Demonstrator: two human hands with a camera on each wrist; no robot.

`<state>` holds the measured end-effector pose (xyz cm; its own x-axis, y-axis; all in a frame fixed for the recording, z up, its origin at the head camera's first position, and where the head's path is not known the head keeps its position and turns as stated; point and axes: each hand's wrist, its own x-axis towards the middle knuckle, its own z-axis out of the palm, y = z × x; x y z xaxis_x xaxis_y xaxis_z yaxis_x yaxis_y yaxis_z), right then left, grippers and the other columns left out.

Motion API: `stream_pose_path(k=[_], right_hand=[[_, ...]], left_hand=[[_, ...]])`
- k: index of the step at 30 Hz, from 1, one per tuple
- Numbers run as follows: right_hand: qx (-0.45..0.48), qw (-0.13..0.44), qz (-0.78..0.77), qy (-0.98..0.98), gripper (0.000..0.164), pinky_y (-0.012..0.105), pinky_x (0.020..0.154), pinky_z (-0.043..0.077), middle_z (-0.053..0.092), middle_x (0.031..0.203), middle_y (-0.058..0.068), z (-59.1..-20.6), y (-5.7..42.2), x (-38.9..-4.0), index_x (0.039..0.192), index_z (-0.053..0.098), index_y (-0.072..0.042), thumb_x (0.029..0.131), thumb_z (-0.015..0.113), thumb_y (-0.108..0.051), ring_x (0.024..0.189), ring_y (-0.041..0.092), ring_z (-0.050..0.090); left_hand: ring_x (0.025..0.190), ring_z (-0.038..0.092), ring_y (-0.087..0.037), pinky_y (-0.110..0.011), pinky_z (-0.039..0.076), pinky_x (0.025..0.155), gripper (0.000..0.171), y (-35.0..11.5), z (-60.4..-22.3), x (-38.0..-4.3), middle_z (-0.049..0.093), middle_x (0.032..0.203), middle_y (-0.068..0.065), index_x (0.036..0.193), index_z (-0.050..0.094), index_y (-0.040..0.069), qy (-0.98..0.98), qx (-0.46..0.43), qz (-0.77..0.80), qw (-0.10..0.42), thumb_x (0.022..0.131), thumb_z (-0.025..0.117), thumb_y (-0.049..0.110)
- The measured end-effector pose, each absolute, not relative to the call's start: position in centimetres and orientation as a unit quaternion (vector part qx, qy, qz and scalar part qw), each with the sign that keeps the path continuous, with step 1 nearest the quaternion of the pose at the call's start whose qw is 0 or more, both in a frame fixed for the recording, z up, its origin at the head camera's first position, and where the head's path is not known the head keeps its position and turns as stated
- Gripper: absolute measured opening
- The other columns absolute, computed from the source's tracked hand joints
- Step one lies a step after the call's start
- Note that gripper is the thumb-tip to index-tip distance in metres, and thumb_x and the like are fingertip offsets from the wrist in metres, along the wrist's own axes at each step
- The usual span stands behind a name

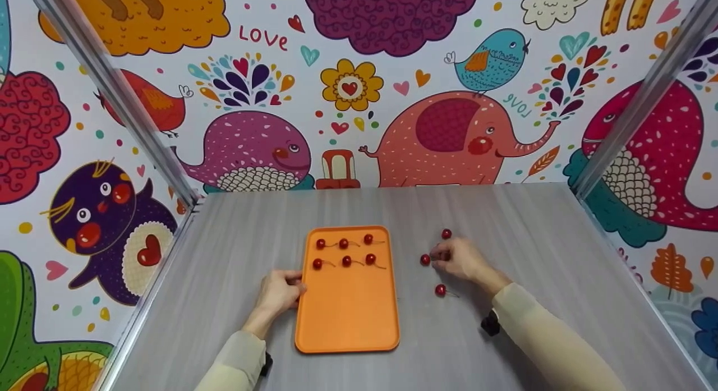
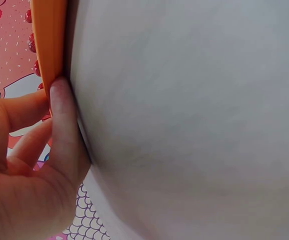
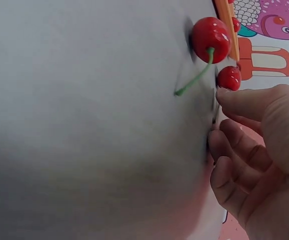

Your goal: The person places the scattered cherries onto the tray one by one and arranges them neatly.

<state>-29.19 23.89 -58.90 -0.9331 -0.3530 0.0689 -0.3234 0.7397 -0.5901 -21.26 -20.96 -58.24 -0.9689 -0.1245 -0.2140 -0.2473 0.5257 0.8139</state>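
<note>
An orange tray lies on the table and bears two rows of red cherries with stems, such as one cherry in the back row. My left hand holds the tray's left edge, thumb and finger against its rim. To the tray's right, my right hand reaches down beside a loose cherry. In the right wrist view, thumb and fingers stand apart near that cherry's stem, and a fingertip is close to the fruit. Whether they touch is unclear.
Another loose cherry lies behind my right hand, and one lies in front of it, its green stem pointing right. The grey table ends at a patterned wall, with metal posts at both back corners.
</note>
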Motion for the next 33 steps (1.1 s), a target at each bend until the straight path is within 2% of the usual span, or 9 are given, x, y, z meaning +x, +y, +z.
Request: stream_pose_path(k=[8, 16, 20, 25, 30, 33], right_hand=[[-0.188, 0.005, -0.290, 0.938, 0.007, 0.038, 0.078, 0.063, 0.085, 0.101, 0.007, -58.90, 23.55, -29.10, 0.098, 0.090, -0.011, 0.094, 0.085, -0.006, 0.087, 0.013, 0.068], [-0.223, -0.028, -0.256, 0.940, 0.006, 0.027, 0.069, 0.048, 0.072, 0.089, 0.002, -58.80, 23.34, -28.83, 0.092, 0.084, -0.011, 0.096, 0.084, -0.007, 0.079, 0.011, 0.058], [-0.236, -0.031, -0.264, 0.935, 0.004, 0.026, 0.071, 0.048, 0.070, 0.090, 0.002, -58.84, 23.28, -28.74, 0.096, 0.081, -0.010, 0.100, 0.082, -0.010, 0.081, 0.010, 0.057], [-0.246, -0.017, -0.279, 0.928, 0.005, 0.022, 0.067, 0.046, 0.069, 0.084, 0.000, -58.64, 23.34, -28.71, 0.102, 0.078, -0.010, 0.104, 0.079, -0.013, 0.076, 0.008, 0.054], [-0.249, -0.002, -0.283, 0.926, 0.005, 0.021, 0.064, 0.044, 0.066, 0.079, -0.002, -58.53, 23.43, -28.68, 0.099, 0.080, -0.011, 0.103, 0.081, -0.014, 0.073, 0.006, 0.052], [-0.244, 0.008, -0.280, 0.928, 0.005, 0.021, 0.063, 0.047, 0.070, 0.079, -0.003, -58.46, 23.45, -28.67, 0.097, 0.084, -0.013, 0.102, 0.084, -0.015, 0.072, 0.005, 0.054]], left_hand=[[0.078, 0.073, -0.014, -0.033, 0.069, 0.067, 0.041, -20.91, -58.08, -21.24, 0.077, 0.105, -0.013, 0.141, 0.077, 0.001, 0.867, -0.109, 0.482, 0.068, 0.100, 0.075, 0.002], [0.077, 0.073, -0.014, -0.033, 0.068, 0.066, 0.039, -20.84, -58.17, -21.29, 0.078, 0.104, -0.011, 0.139, 0.079, 0.001, 0.871, -0.108, 0.475, 0.068, 0.100, 0.076, 0.003], [0.077, 0.074, -0.014, -0.032, 0.068, 0.065, 0.038, -20.77, -58.14, -21.33, 0.079, 0.102, -0.011, 0.137, 0.080, 0.000, 0.868, -0.107, 0.480, 0.065, 0.099, 0.076, 0.001], [0.076, 0.074, -0.015, -0.032, 0.068, 0.064, 0.038, -20.85, -58.21, -21.38, 0.079, 0.101, -0.012, 0.136, 0.079, -0.002, 0.864, -0.108, 0.487, 0.064, 0.098, 0.075, -0.001], [0.078, 0.073, -0.014, -0.032, 0.067, 0.064, 0.039, -20.94, -58.28, -21.47, 0.078, 0.103, -0.012, 0.137, 0.079, -0.002, 0.867, -0.107, 0.483, 0.065, 0.099, 0.074, -0.001], [0.078, 0.072, -0.014, -0.032, 0.068, 0.065, 0.039, -20.96, -58.36, -21.46, 0.078, 0.104, -0.012, 0.137, 0.079, -0.001, 0.867, -0.109, 0.481, 0.066, 0.099, 0.073, -0.001]])
